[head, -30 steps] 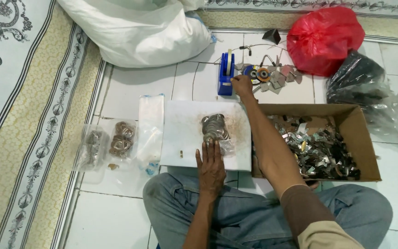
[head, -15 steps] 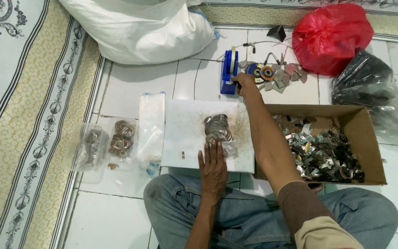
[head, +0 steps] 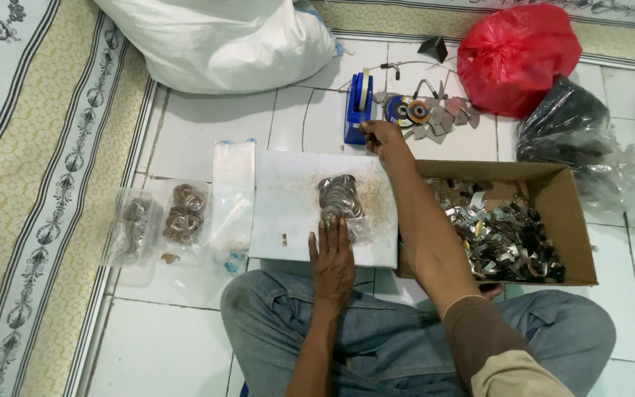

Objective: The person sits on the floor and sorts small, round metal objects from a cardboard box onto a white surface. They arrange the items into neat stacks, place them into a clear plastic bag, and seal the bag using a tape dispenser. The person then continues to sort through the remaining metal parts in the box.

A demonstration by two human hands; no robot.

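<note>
— White tiled floor (head: 185, 132) takes up most of the view, with a big white sack (head: 222, 40) at the top, a patterned mat (head: 31, 184) along one side, and a red plastic bag (head: 516, 55) beside a dark plastic bag (head: 567, 129). What sits nearer the person?

— An open brown cardboard box (head: 575, 220) heaped with small metal scraps, and just beside it a flat white board (head: 288, 206) lying in front of the knees.

— And the left hand (head: 332, 265)?

— It rests palm down at the near edge of that board, fingers stretched flat, gripping nothing. Its fingertips press on a clear plastic packet of grey metal rings (head: 339, 198), which lies just past them on the board.

— The right hand (head: 380, 136)?

— It reaches beyond the board to a blue tape dispenser (head: 358, 110) on the tiles. The fingers are pinched together at the dispenser's near end; whether tape is between them, I cannot tell.

— Anything smaller?

— Two more clear packets of brownish rings (head: 181, 213), well apart to the left.
</note>
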